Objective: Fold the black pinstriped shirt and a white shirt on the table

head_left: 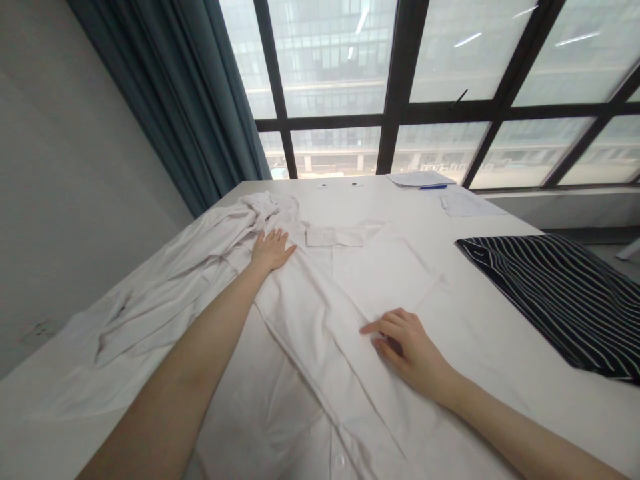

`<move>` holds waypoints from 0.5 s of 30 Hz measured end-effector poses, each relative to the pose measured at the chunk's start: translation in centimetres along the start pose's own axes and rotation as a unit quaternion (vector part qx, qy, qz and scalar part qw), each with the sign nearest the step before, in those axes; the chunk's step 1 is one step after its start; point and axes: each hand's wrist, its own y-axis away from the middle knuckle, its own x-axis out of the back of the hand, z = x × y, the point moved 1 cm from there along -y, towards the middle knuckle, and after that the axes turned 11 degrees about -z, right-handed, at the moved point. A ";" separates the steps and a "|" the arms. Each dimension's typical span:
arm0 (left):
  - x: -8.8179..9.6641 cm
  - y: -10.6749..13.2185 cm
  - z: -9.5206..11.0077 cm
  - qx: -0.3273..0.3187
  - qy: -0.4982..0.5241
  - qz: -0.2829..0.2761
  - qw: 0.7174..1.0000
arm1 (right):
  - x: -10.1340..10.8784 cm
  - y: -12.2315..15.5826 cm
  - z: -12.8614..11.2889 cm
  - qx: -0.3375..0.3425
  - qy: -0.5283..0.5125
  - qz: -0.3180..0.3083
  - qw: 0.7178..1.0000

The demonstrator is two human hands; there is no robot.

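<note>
1. The lower part of the white shirt (pixel 350 293) is cut off by the bottom of the view, so its hem cannot be seen.
2. The shirt and the surface (pixel 425 213) are both white, and the right border of the shirt is hard to make out.
3. The shirt lies spread in the middle of the surface, with the collar (pixel 335 235) toward the far edge. One side of it is bunched in wrinkles toward the left edge.
4. The left hand (pixel 270 250) lies open and flat, palm down, on the shirt just beside the collar. It holds nothing.
5. The right hand (pixel 407 347) rests on the shirt front with the fingers half bent. I cannot tell if it pinches the cloth.
6. A black striped cloth (pixel 560 293) lies at the right edge, and papers (pixel 420 178) with a blue pen (pixel 433 187) lie near the far edge.
</note>
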 end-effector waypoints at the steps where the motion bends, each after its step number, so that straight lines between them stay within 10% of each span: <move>1: 0.1 0.2 0.3 0.002 -0.002 0.006 1.000 | 0.0 0.0 0.0 -0.001 0.001 0.000 1.000; 7: -0.6 3.9 1.9 -0.049 -0.010 0.014 0.999 | 0.0 -0.1 0.1 -0.001 0.007 0.003 1.000; 15: -0.8 6.9 -2.0 -0.074 0.006 -0.021 0.997 | 0.0 0.0 0.2 0.004 0.035 -0.007 0.999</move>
